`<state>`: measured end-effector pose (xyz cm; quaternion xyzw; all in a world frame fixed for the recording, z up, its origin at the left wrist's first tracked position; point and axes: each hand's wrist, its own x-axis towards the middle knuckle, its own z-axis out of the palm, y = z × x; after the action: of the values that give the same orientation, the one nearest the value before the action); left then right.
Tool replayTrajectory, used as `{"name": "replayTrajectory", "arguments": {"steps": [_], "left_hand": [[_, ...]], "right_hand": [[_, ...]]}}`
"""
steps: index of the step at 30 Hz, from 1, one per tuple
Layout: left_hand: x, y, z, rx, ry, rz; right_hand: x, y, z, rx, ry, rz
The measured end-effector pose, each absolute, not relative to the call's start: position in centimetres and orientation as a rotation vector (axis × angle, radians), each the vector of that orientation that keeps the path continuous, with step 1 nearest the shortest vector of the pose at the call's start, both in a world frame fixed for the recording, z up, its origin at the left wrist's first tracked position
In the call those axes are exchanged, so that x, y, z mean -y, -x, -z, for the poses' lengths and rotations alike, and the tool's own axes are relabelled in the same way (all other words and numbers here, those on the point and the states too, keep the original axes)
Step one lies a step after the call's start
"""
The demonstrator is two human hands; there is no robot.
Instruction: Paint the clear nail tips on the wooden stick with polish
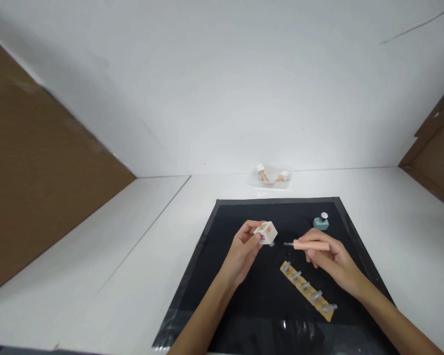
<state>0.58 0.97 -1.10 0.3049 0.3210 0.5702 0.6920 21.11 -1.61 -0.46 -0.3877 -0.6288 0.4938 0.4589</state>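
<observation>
My left hand (246,249) grips a small white cube-shaped bottle (269,232), tilted, with a pinkish patch and a purple spot on its sides. A small clear piece shows just under it. In my right hand (329,256) is a pink-handled brush (311,245), held level like a pen, its thin greyish tip pointing left toward the bottle, with a gap between them. Below the hands lies a tan strip (309,292) with several clear, nail-tip-like pieces (316,295) standing along it. Its bristles are too small to make out.
A black mat (244,305) covers the middle of the white table. Beyond my right hand stands a teal bottle (320,224) with a silvery round top. At the back, a clear tray (270,184) holds white cube pieces with pinkish stems. Brown boards flank both sides.
</observation>
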Motion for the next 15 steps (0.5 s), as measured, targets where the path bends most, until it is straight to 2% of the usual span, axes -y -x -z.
{"name": "replayTrajectory", "arguments": {"steps": [15], "left_hand": [[-0.83, -1.35, 0.84, -0.833, -0.78, -1.313]], "right_hand": [[1.51, -20.84, -0.43, 1.79, 0.989, -1.135]]}}
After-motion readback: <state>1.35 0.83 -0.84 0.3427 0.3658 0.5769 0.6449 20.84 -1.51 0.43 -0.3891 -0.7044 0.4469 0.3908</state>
